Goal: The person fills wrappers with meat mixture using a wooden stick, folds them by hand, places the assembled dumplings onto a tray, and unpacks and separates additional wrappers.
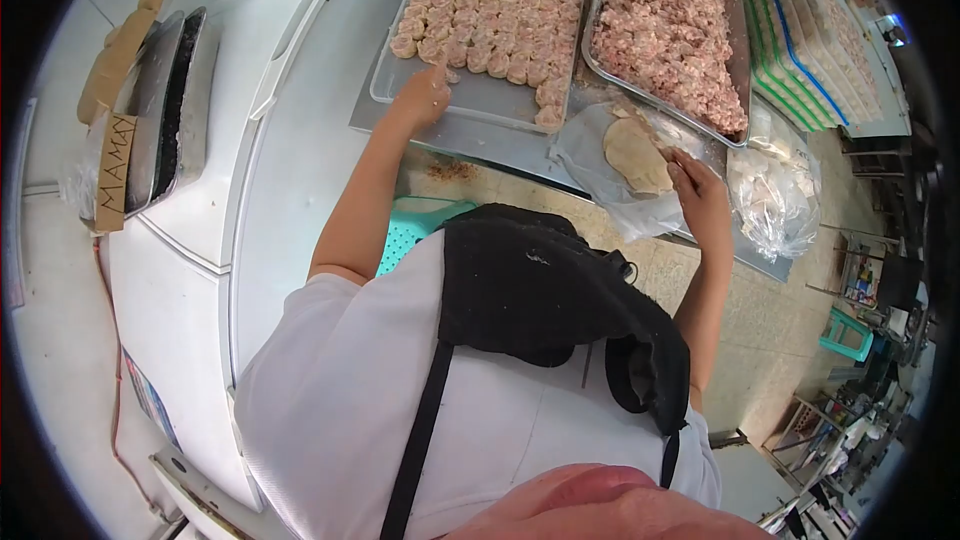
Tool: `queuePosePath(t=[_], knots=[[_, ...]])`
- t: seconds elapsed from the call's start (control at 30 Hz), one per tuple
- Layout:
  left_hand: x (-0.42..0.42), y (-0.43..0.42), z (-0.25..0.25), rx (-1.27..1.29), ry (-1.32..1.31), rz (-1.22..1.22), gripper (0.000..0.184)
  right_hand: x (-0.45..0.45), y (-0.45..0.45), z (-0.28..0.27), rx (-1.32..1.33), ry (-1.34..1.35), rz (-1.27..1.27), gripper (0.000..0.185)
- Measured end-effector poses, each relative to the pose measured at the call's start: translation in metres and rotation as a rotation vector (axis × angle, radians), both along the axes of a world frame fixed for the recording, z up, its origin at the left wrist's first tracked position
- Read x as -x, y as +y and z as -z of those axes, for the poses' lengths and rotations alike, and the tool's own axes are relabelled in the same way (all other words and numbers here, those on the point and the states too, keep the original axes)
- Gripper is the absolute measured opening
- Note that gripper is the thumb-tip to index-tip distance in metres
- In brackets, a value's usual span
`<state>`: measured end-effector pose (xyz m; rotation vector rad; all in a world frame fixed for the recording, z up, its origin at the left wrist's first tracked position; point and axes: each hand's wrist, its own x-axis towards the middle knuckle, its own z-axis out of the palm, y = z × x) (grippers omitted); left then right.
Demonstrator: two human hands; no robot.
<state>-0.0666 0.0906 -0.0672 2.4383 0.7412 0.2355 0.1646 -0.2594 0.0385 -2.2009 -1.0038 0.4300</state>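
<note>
My left hand (424, 98) is closed at the near-left part of a clear plastic tray (476, 106), its fingertips on a small open-topped dumpling (449, 74). Rows of similar dumplings (490, 25) with pinkish filling fill the far part of that tray. On the right, my right hand (697, 192) is closed on a thin, light-brown stick (660, 148), whose full shape I cannot make out. It lies over a stack of round, pale dough wrappers (632, 155) resting on a clear plastic bag (590, 145).
A metal pan (596, 62) of ground meat filling (665, 30) stands behind the wrappers. Stacked plastic containers (800, 40) with green and blue rims are at the far right. A bag of white pieces (775, 185) lies at the table's right end. A teal stool (405, 235) is below.
</note>
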Motion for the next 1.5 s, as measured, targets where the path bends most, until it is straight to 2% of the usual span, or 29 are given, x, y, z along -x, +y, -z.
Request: queuePosePath(t=[0.1,0.2,0.27,0.4,0.5,0.6,0.7,0.8,0.9,1.0,1.1,1.17,1.27,1.3,1.37,1.5], knots=[[-0.005,0.01,0.005,-0.03,0.046,0.023,0.076,0.009,-0.005,-0.002,-0.028,0.083,0.079,0.026],[-0.008,0.028,0.032,-0.097,-0.077,0.002,0.077,0.016,-0.006,-0.001,-0.03,0.093,0.115,0.026],[-0.011,0.045,0.037,-0.08,-0.051,-0.032,0.076,0.02,-0.004,-0.003,-0.028,0.114,0.134,0.026],[-0.001,0.056,0.029,-0.087,-0.149,-0.047,0.071,0.024,-0.004,-0.005,-0.034,0.111,0.173,0.026],[0.003,0.063,0.023,-0.007,0.006,0.067,0.077,0.022,-0.005,-0.009,-0.011,0.135,0.22,0.026],[0.001,0.055,0.017,-0.111,0.082,0.06,0.073,0.018,-0.006,-0.015,0.024,0.144,0.253,0.027],[-0.002,0.042,0.018,-0.057,-0.022,0.111,0.074,0.012,-0.007,-0.012,0.021,0.107,0.244,0.027],[-0.017,0.039,0.005,0.022,0.011,0.085,0.074,0.006,-0.009,-0.006,-0.048,0.061,0.19,0.029],[-0.017,0.041,0.01,-0.119,-0.098,0.129,0.073,0.001,-0.012,-0.008,-0.089,0.066,0.191,0.03],[-0.026,0.036,0.002,0.129,0.045,0.062,0.073,-0.014,-0.026,-0.001,-0.088,0.076,0.21,0.03],[-0.031,0.011,-0.008,0.153,0.003,0.116,0.073,-0.028,-0.036,-0.002,-0.046,0.087,0.225,0.03],[-0.039,0.02,0.027,0.017,-0.133,0.101,0.072,-0.039,-0.04,-0.008,0.006,0.151,0.247,0.029],[-0.042,0.023,0.036,-0.04,-0.126,0.056,0.077,-0.072,-0.044,-0.014,0.068,0.0,0.152,0.028],[-0.043,0.019,0.031,-0.04,-0.087,0.032,0.08,-0.088,-0.046,-0.013,0.073,-0.202,0.105,0.028],[-0.046,0.005,0.02,-0.038,-0.054,-0.063,0.07,-0.119,-0.049,-0.01,0.084,-0.6,0.0,0.028],[-0.075,-0.064,-0.037,0.094,-0.083,-0.177,0.05,-0.162,-0.044,-0.03,0.324,-0.64,-0.108,0.031]])
